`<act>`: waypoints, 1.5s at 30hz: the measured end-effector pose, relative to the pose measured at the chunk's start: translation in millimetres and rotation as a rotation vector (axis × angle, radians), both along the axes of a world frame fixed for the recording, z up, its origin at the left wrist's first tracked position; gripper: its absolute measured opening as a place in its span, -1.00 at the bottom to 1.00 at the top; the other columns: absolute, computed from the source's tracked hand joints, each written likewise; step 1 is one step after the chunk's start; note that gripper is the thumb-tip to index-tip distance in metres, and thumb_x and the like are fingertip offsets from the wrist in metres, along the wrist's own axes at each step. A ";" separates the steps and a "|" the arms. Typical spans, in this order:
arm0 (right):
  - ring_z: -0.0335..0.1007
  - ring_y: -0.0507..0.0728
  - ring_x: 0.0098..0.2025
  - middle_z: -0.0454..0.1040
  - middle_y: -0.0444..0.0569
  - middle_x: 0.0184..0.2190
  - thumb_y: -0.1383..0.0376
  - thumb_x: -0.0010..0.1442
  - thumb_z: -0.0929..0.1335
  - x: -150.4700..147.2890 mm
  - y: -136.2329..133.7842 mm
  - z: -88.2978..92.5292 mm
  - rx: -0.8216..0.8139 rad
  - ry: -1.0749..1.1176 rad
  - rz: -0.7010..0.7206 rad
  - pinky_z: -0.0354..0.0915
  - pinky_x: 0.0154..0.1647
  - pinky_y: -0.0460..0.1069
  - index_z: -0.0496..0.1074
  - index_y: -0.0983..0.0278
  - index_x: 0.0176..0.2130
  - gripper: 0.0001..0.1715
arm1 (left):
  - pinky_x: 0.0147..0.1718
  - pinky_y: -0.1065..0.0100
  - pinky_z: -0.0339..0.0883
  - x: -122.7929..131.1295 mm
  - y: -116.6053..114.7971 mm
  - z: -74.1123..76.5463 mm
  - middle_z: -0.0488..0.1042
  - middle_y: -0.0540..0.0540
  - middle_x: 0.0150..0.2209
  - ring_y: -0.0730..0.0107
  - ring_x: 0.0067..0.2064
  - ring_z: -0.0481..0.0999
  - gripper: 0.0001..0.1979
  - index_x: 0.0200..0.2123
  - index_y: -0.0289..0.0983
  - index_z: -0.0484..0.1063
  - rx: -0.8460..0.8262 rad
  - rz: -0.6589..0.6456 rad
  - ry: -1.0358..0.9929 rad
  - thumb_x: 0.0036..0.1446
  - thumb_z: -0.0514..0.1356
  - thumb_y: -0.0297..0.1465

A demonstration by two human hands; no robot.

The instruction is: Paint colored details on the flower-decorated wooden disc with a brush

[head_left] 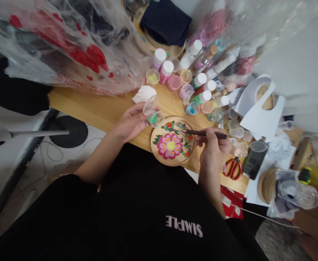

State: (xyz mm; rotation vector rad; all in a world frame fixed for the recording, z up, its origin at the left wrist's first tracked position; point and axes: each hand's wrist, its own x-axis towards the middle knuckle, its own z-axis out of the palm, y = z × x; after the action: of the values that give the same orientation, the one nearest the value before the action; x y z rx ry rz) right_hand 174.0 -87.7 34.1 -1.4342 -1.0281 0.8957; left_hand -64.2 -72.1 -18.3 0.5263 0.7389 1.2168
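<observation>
In my left hand (130, 124) is a small clear lidded cup (156, 119), tilted, with its lid flipped up and something green inside. My right hand (213, 146) grips a slim palette knife (202, 133) by its dark handle. Its thin metal tip is over the upper part of a round wooden plate (155, 155), close to the cup; whether it touches the surface I cannot tell. The plate carries a pink flower (170, 145) with a yellow centre, plus green leaves and orange-red blooms around it.
White-capped bottles (166, 71) and several small colour cups (193, 108) crowd the table's back. A crumpled tissue (145, 93) lies behind my left hand. Red-handled scissors (233, 169) and a dark phone-like slab (255, 159) are at right. A plastic bag (74, 54) bulges at upper left.
</observation>
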 end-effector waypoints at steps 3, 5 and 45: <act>0.30 -0.04 -0.71 0.47 -0.23 -0.69 0.22 0.12 0.48 -0.8 0.2 0.4 0.008 0.005 -0.001 0.13 -0.67 -0.11 0.50 0.24 -0.47 -0.81 | -0.21 0.36 0.47 -0.4 0.3 -1.7 0.63 -0.02 -0.26 0.35 -0.21 0.64 -0.65 -0.23 -0.22 0.63 0.024 -0.010 0.011 -0.05 0.55 -0.19; 0.30 -0.04 -0.71 0.47 -0.24 -0.69 0.22 0.12 0.49 -1.5 0.3 0.8 0.004 0.002 0.001 0.14 -0.67 -0.11 0.50 0.24 -0.47 -0.81 | -0.20 0.36 0.47 -0.6 0.4 -1.5 0.63 -0.02 -0.26 0.37 -0.22 0.64 -0.65 -0.23 -0.22 0.63 0.033 -0.020 0.007 -0.03 0.54 -0.18; 0.31 -0.05 -0.67 0.50 -0.23 -0.58 0.22 0.06 0.52 -11.2 12.8 25.4 0.114 0.201 -0.041 0.13 -0.72 -0.13 0.48 0.23 -0.49 -0.79 | -0.13 0.36 0.53 0.1 -1.3 1.6 0.67 0.02 -0.24 0.44 -0.22 0.64 -0.74 -0.23 -0.17 0.68 0.031 -0.026 -0.061 0.00 0.55 -0.25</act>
State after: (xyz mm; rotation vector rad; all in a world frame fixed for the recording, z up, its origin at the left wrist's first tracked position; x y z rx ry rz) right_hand 162.9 -74.9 59.4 -1.2391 -0.8822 0.9164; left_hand -64.0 -73.4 -16.7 0.5211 0.6604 1.2168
